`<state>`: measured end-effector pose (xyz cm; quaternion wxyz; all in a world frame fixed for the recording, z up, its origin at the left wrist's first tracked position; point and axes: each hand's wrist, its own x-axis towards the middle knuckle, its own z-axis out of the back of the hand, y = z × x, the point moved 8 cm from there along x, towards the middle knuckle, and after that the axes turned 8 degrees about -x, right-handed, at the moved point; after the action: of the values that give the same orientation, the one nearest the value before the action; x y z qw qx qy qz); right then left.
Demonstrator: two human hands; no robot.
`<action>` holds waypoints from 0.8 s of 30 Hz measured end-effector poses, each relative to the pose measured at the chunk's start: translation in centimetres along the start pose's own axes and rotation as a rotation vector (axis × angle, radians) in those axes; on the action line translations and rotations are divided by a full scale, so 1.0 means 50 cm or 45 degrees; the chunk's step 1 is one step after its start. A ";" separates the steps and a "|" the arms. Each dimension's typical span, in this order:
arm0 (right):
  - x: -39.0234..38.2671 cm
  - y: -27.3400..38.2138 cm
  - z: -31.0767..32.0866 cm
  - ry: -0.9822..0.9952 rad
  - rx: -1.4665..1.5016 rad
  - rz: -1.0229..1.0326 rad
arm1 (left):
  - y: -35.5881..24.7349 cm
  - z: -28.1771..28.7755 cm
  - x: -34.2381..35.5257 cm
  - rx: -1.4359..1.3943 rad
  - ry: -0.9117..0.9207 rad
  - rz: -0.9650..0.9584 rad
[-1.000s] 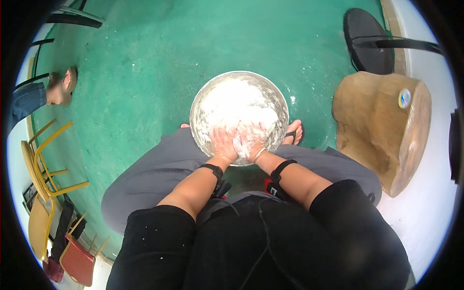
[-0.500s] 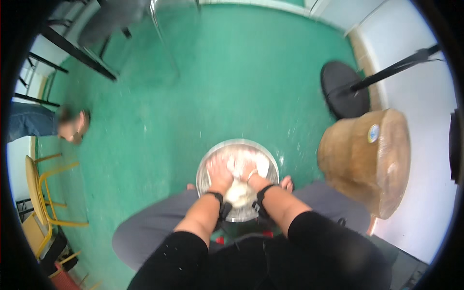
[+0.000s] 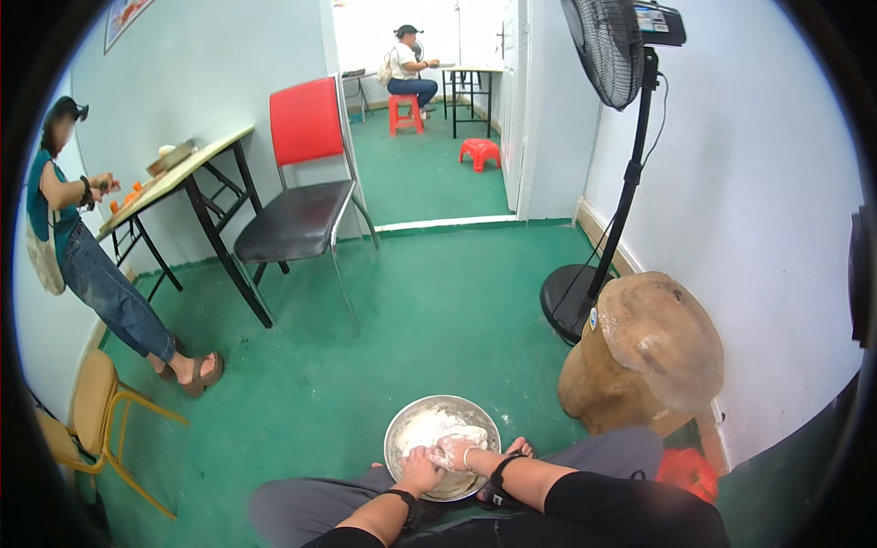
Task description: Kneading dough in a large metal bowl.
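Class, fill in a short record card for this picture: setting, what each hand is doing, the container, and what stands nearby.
Setting: room with green floor, pale walls
Left hand: pressed into white dough
Right hand: on the dough, coated in flour
Container: round metal bowl on the floor, between the person's knees
To the right: thick wooden block, black standing fan
Further back: red-backed chair, folding table
Other people: one standing at the table, one seated in the far room
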<state>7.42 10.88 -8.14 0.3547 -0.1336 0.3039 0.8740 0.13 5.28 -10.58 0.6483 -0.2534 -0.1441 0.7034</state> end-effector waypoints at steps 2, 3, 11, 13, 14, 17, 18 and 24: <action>-0.017 -0.023 -0.022 -0.140 -0.038 0.000 | -0.034 -0.006 -0.016 0.108 -0.040 -0.074; -0.024 -0.026 -0.029 -0.154 -0.045 -0.029 | -0.038 -0.010 -0.020 0.116 -0.007 -0.097; -0.056 -0.017 -0.046 -0.114 -0.049 0.034 | -0.033 -0.039 -0.040 0.183 0.143 -0.057; -0.054 -0.024 -0.062 -0.009 -0.101 0.042 | -0.037 -0.044 -0.044 0.124 0.129 -0.094; -0.052 -0.026 -0.065 -0.012 -0.101 0.043 | -0.035 -0.046 -0.044 0.127 0.127 -0.095; -0.046 -0.039 -0.084 -0.041 -0.202 0.042 | -0.036 -0.047 -0.051 0.164 0.102 -0.090; -0.039 -0.047 -0.089 -0.031 -0.203 0.017 | -0.039 -0.043 -0.049 0.136 0.066 -0.126; -0.054 -0.039 -0.082 -0.086 -0.208 -0.001 | -0.040 -0.037 -0.058 0.121 0.067 -0.118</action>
<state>10.77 7.96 -10.95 0.3530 -0.1328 0.2196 0.8998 2.89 2.42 -10.56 0.6949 -0.2339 -0.1051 0.6718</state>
